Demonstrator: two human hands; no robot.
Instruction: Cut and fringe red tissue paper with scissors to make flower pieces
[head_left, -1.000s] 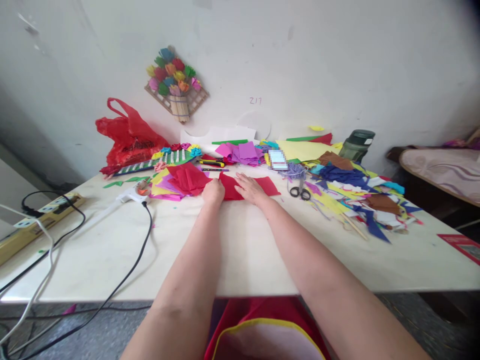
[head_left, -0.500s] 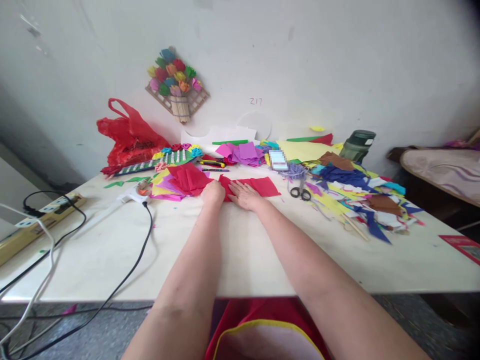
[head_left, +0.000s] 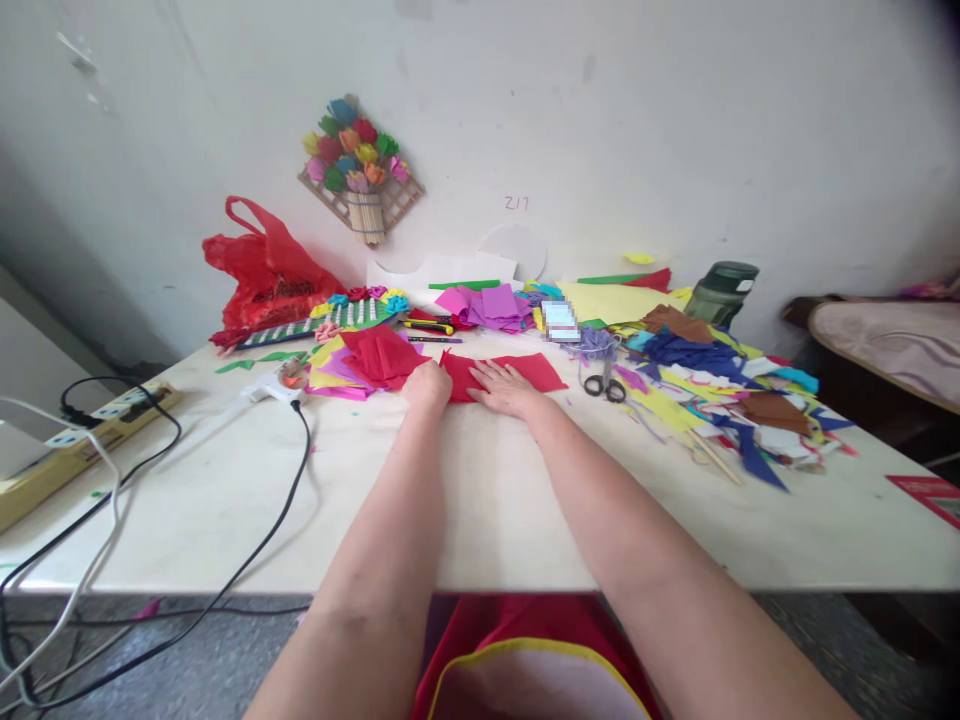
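A strip of red crepe paper lies flat across the white table in front of me. My left hand is closed on its left end, knuckles up, with the fingertips hidden. Flat on the middle of the strip rests my right hand, its fingers stretched out and slightly spread. Just left of my left hand is a crumpled red sheet on top of a stack of yellow, purple and pink sheets. Black-handled scissors lie to the right of the strip.
At left stand a hot glue gun with a black cord and a power strip. A red plastic bag sits behind. Mixed paper scraps spread at right, near a green bottle. A utility knife and purple sheets lie at the back.
My right hand has slid slightly to the right along the red paper, which looks smoother between my hands. The left hand keeps its hold. The whole view has shifted a little.
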